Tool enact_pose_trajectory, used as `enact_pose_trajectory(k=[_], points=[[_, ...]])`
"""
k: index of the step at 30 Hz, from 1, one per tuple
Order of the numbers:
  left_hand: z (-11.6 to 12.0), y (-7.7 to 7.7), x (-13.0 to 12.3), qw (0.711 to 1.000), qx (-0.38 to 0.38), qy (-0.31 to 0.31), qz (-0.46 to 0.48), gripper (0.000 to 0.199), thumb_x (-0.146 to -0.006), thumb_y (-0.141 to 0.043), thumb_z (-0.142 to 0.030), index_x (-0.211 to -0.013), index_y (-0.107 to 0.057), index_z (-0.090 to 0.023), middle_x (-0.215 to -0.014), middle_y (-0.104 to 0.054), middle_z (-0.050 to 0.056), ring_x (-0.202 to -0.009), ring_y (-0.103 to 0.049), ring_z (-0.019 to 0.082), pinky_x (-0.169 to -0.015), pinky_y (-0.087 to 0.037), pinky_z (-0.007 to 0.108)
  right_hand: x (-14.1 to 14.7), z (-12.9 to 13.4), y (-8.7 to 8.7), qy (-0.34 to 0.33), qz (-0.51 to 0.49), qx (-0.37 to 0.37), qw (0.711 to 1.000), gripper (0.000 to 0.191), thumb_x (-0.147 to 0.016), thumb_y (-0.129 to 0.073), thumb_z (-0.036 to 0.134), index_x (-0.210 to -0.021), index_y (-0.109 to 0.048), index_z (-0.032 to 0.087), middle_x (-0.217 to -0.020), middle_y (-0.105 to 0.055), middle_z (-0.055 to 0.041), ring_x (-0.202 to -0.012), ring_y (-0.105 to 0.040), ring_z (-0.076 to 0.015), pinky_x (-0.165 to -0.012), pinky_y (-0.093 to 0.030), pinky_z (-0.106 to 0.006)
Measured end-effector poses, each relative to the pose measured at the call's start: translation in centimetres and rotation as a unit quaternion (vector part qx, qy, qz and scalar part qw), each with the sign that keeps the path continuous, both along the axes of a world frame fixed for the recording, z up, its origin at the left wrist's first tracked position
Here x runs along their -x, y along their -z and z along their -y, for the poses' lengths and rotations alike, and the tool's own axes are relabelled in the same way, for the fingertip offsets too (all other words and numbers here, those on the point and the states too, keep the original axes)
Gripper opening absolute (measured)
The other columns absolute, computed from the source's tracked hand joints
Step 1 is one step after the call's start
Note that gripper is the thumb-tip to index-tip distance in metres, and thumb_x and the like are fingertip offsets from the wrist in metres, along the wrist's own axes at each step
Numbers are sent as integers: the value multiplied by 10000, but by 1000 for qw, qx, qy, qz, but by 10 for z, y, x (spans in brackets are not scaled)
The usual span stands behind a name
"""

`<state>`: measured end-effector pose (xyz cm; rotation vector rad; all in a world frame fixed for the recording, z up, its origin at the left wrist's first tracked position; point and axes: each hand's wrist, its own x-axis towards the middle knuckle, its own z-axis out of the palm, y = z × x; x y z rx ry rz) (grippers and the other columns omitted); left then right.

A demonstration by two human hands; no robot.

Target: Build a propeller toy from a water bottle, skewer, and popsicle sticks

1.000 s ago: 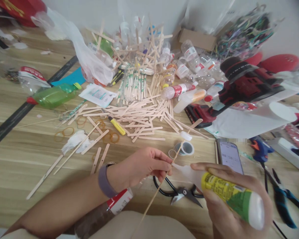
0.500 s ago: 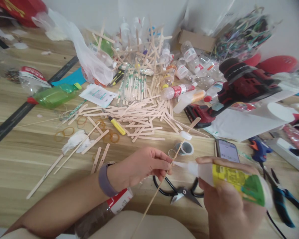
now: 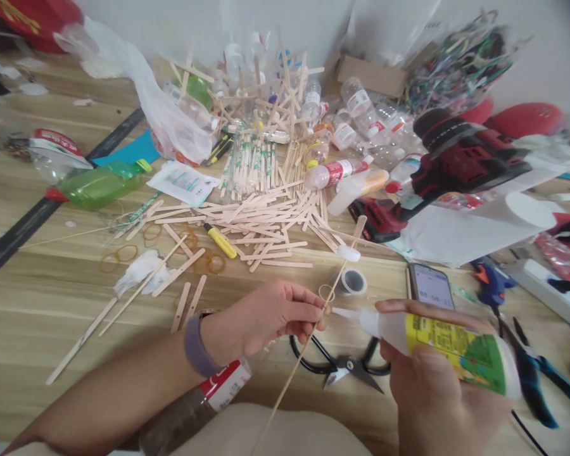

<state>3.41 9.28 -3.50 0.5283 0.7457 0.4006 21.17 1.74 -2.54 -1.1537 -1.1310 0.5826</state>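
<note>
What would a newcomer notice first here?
Probably the yellow-and-green glue bottle in the right hand, its nozzle pointing at the thin stick pinched in the left hand. Next, the heap of flat wooden sticks mid-table, and the red-and-black power tool to its right.

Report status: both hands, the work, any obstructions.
Left hand pinching thin wooden stick; right hand gripping white glue bottle with yellow-green label, nozzle at stick. Black-handled metal scissors lie below; nothing visibly blocking nozzle.
</note>
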Motion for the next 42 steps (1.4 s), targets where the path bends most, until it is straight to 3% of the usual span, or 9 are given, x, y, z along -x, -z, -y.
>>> enact_pose_trajectory(k=[6,16,24,42], points=[[0,-2,0,1000,1,-1,-2,154,-648,-733,-162,-766,-648,-112,-617,-644,-5,-500,-480,54,-503,-389,202,-3,1,3,12,64,20,998,200,-824,-660,241,-1011,-655,172,-912,-717,-108,-777,-693,-250,-428,-499,-275],[1,-2,0,1000,3,2,-10,161,-642,-739,-164,-770,-652,-119,-622,-649,-7,-506,-487,59,-510,-392,208,-3,-2,0,5,116,-1,993,194,-820,-681,282,-983,-649,182,-912,-731,-94,-820,-700,-280,-684,-552,-446],[2,-2,-1,1000,-3,1,-17,199,-624,-757,-192,-775,-645,-125,-631,-656,-2,-509,-498,64,-529,-397,224,0,-1,-4,-4,127,3,992,226,-800,-717,311,-975,-642,190,-894,-744,-95,-792,-708,-282,-692,-553,-450],[1,-2,-1,1000,-5,-1,-6,186,-634,-758,-173,-770,-645,-116,-619,-652,-6,-502,-502,59,-514,-401,211,6,-1,-12,-37,126,-14,991,255,-755,-735,150,-988,-638,194,-909,-742,-86,-813,-689,-254,-705,-585,-440]])
